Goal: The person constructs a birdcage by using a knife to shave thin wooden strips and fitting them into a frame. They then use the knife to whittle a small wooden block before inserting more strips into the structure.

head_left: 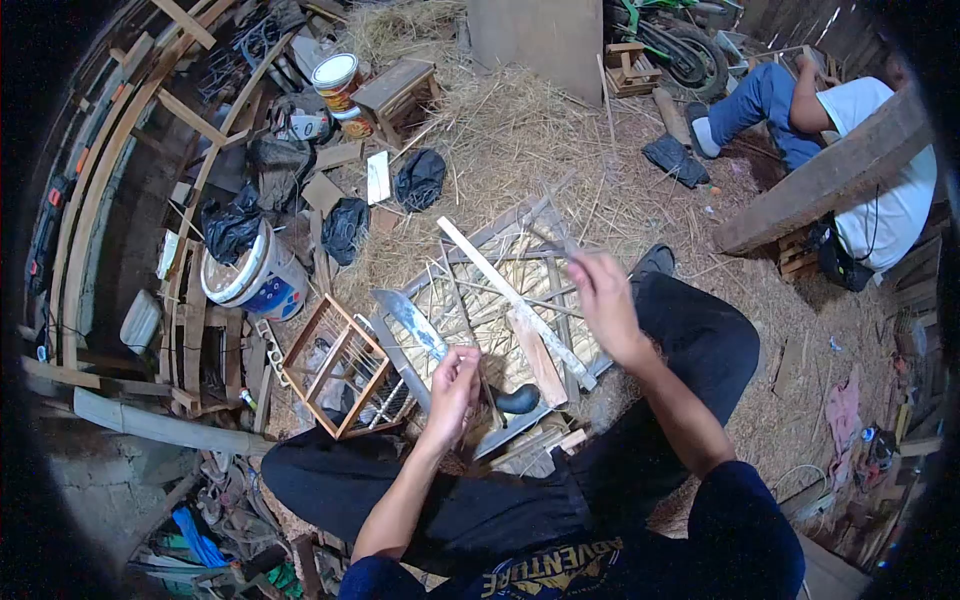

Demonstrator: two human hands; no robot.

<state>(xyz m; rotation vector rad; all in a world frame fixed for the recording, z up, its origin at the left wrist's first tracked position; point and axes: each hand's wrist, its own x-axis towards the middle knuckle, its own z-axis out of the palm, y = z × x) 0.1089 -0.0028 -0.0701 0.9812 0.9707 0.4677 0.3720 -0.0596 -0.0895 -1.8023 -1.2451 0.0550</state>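
My left hand (455, 385) is closed at the lower end of a broad-bladed knife (410, 318), its blade pointing up and to the left with bluish-white marks on it. My right hand (607, 305) is raised on the other side, fingers closed around a thin greyish piece (562, 235) that is too blurred to name. Below and between my hands is a framed board (500, 435) with thin sticks across it. A long pale wood strip (490, 275) and a shorter wood piece (537, 360) lie over it. Near my left hand rests a black curved handle (517, 400).
A wooden cage-like frame (335, 365) stands to the left by my knee. Beyond it are a white bucket (255, 270), black plastic bags (346, 228) and a small wooden stool (395, 88). Another person (885, 215) sits at the right behind a slanting wooden post (830, 185). Straw covers the floor.
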